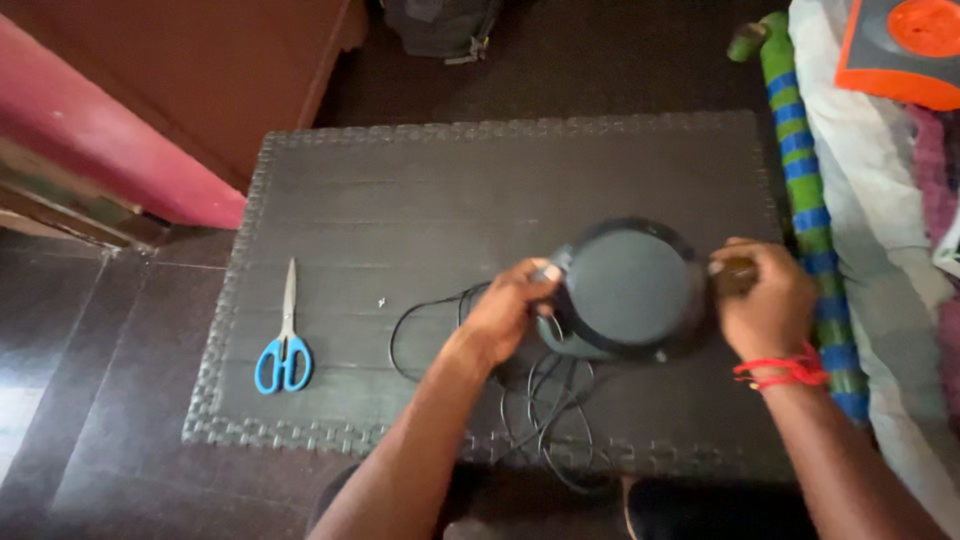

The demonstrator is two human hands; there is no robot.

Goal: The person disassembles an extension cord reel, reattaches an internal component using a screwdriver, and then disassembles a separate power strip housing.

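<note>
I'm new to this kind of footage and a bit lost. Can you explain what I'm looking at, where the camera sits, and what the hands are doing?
There is no machine here: a person works with bare hands, and one camera worn on their head looks down at them. Below is a dark mat with a patterned border, lying on a dark floor. The left hand and the right hand, which has a red thread at the wrist, grip opposite sides of a round dark device. The right hand also seems to pinch something small against it; I cannot tell what. A black cable lies in loose loops under and in front of the device. Blue-handled scissors lie shut on the mat's left side, untouched. Striped fabric runs along the right edge.
</note>
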